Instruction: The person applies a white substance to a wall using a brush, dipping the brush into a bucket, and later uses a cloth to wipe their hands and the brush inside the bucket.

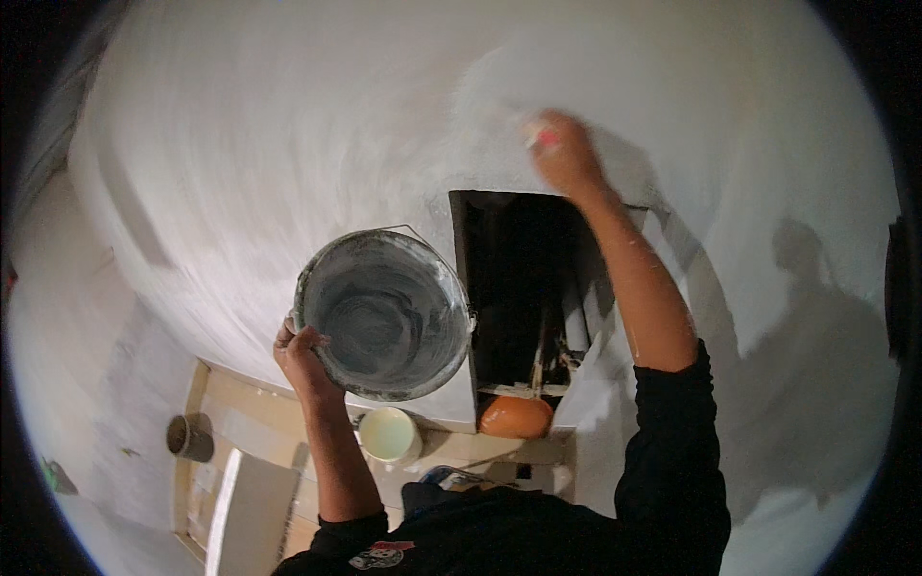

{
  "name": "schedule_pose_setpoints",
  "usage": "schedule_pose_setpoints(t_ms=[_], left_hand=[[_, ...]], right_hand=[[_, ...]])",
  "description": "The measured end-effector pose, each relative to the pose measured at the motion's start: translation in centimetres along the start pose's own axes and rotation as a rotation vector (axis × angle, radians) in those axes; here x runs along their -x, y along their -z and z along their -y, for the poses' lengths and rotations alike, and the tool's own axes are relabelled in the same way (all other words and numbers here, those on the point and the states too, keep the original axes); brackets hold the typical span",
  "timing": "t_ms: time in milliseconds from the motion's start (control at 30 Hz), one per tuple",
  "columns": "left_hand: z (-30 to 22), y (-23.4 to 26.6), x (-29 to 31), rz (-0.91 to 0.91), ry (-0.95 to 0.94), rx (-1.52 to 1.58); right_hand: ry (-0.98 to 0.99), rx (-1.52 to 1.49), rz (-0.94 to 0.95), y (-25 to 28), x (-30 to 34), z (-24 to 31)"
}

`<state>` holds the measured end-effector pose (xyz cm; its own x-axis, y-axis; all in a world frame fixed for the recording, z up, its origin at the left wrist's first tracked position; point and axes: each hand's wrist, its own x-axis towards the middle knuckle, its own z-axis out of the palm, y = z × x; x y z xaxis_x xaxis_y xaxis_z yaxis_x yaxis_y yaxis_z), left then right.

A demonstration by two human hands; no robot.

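Note:
My left hand [303, 357] grips the near left rim of a round dark bucket [389, 317], thumb over the edge. Greyish-white smears coat the bucket's inside, and its thin wire handle stands along the far rim. Higher up and to the right, my right hand [565, 154] is closed close to the white wall [384, 115], just above a dark rectangular opening [509, 278]. Motion smears that hand. Something small, pale and pinkish-red shows at its fingers, but its kind cannot be made out. Whether it touches the wall is unclear.
An orange rounded object [517, 417] sits at the foot of the opening, with pipe-like pieces inside. On the tiled floor stand a bucket of pale liquid [389, 435] and a small dark pot [190, 437]. A white panel [252, 514] rises at lower left.

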<state>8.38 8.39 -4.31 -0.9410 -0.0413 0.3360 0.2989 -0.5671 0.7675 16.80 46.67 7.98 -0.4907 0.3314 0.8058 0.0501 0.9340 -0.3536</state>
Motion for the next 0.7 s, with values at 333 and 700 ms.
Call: schedule_pose_setpoints(t_ms=[333, 700], left_hand=[[0.7, -1.6, 0.1, -0.096, 0.043, -0.040], [1.8, 0.9, -0.6, -0.052, -0.029, -0.055]], right_hand=[[0.291, 0.334, 0.091, -7.2, 5.0, -2.5], [0.181, 0.366, -0.479, 4.0, -5.9, 0.1]])
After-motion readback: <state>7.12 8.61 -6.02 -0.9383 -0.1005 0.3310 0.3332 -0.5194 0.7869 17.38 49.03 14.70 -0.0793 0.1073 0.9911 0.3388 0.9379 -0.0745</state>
